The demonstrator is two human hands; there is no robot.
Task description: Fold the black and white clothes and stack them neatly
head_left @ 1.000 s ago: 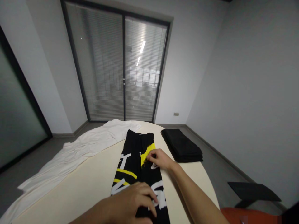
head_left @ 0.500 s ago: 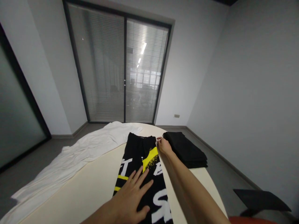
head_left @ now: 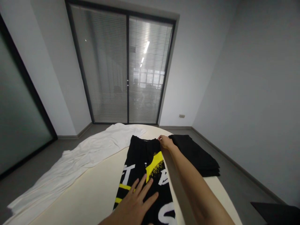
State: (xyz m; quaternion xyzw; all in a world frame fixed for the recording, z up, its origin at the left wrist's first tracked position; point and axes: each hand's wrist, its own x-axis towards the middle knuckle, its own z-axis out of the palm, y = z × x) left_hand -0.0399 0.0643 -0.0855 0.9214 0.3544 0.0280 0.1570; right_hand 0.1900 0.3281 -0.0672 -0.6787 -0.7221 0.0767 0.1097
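Black pants (head_left: 140,153) printed with white letters and yellow patches lie flat on the table, waistband at the far end. Their near part runs out of view at the bottom. My left hand (head_left: 138,200) rests flat on the middle of them, fingers spread and holding nothing. At the far right corner of the waistband, my right hand (head_left: 165,142) pinches the cloth between thumb and fingers. Just right of that hand is a folded stack of black clothing (head_left: 194,153).
A crumpled white cloth (head_left: 93,150) stretches along the table's left edge. The pale rounded table (head_left: 93,190) curves away at the far side. Part of a black chair (head_left: 274,212) shows at the lower right. Beyond stands a glass partition with blinds (head_left: 107,68).
My right fingers have closed on the waistband corner, where they were looser before. My left hand stays flat on the pants. The whole view has shifted slightly.
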